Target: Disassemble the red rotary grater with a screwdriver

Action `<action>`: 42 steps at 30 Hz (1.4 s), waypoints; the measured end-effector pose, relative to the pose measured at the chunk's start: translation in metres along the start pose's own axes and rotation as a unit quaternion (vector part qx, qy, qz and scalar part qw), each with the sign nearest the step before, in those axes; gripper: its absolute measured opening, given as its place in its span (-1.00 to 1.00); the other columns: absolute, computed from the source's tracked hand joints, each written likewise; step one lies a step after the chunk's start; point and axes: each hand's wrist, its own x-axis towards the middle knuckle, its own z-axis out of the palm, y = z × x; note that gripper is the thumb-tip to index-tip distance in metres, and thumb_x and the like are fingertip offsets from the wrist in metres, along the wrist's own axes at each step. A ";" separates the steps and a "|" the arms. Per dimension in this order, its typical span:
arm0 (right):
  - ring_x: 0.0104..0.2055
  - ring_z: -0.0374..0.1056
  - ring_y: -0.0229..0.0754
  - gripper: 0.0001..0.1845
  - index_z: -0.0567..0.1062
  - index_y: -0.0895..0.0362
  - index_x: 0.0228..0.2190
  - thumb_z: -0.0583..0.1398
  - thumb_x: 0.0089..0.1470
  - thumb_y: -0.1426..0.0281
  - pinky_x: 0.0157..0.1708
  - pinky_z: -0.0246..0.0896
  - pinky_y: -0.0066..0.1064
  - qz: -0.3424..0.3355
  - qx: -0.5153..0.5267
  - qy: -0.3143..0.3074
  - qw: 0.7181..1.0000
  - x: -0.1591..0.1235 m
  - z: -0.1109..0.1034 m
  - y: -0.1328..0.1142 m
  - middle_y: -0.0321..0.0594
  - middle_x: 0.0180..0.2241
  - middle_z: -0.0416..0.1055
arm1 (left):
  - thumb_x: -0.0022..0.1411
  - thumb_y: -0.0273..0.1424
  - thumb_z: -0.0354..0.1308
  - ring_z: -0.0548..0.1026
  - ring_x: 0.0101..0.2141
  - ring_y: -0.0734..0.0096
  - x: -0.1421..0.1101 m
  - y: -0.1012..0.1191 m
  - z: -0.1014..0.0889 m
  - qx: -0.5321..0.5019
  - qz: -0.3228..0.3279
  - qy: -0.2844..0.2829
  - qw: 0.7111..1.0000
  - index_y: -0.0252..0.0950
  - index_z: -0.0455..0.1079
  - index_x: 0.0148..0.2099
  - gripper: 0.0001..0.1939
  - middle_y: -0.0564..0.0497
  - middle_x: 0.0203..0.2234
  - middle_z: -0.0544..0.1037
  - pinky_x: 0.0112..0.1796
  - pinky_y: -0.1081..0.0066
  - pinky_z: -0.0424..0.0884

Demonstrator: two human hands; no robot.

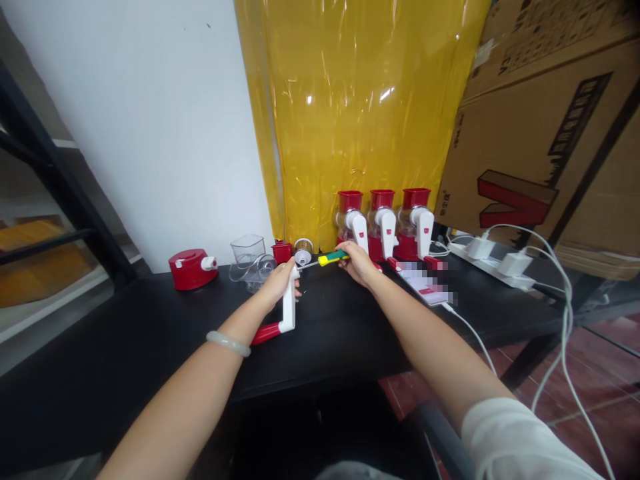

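Observation:
My left hand (280, 283) is closed around a white crank handle (289, 308) whose red grip (267, 333) points down to the left. In my right hand (358, 264) is a screwdriver (330, 257) with a green and yellow handle. Its metal shaft reaches left to the top end of the crank handle; whether the tip sits in a screw is too small to tell. Just behind my left hand stand a metal grater drum (303, 250) and a small red part (282, 251). Beside them is a clear plastic housing (250, 257). Farther left lies a round red base (193, 269) with a white fitting.
Three red and white rotary graters (383, 227) stand at the back right of the black table (320, 347). A charging phone (425, 283), a white power strip (493, 265) and loose cables lie to their right. Large cardboard boxes (545, 153) and a yellow plastic curtain (360, 120) rise behind.

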 end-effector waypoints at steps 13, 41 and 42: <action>-0.77 -0.06 -0.39 -0.53 0.30 0.06 -0.45 0.22 0.07 -0.08 -0.71 0.03 -0.49 0.015 -0.099 -0.013 0.995 0.000 -0.005 0.009 -0.52 -0.78 0.09 | 0.39 -0.03 0.02 0.43 -0.73 0.41 0.003 -0.001 -0.003 0.073 0.127 0.066 0.987 -0.21 0.21 -0.26 -0.65 0.18 -0.66 0.38 -0.67 0.48 0.32; -0.73 0.04 -0.36 -0.61 0.33 0.07 -0.48 0.18 0.14 0.03 -0.66 0.18 -0.47 -0.026 -0.168 0.036 0.985 -0.001 -0.003 0.004 -0.47 -0.76 0.09 | 0.45 -0.12 -0.01 0.42 -0.74 0.47 0.003 -0.002 -0.001 -0.002 0.030 0.011 0.999 -0.25 0.21 -0.26 -0.68 0.17 -0.67 0.38 -0.69 0.54 0.36; -0.73 0.02 -0.37 -0.62 0.32 0.07 -0.49 0.20 0.12 0.04 -0.65 0.18 -0.47 -0.019 -0.158 0.036 0.987 -0.001 -0.003 0.005 -0.49 -0.76 0.07 | 0.45 -0.11 0.00 0.42 -0.74 0.46 0.003 -0.002 -0.001 -0.002 0.029 0.011 1.000 -0.25 0.20 -0.26 -0.67 0.17 -0.67 0.39 -0.69 0.53 0.36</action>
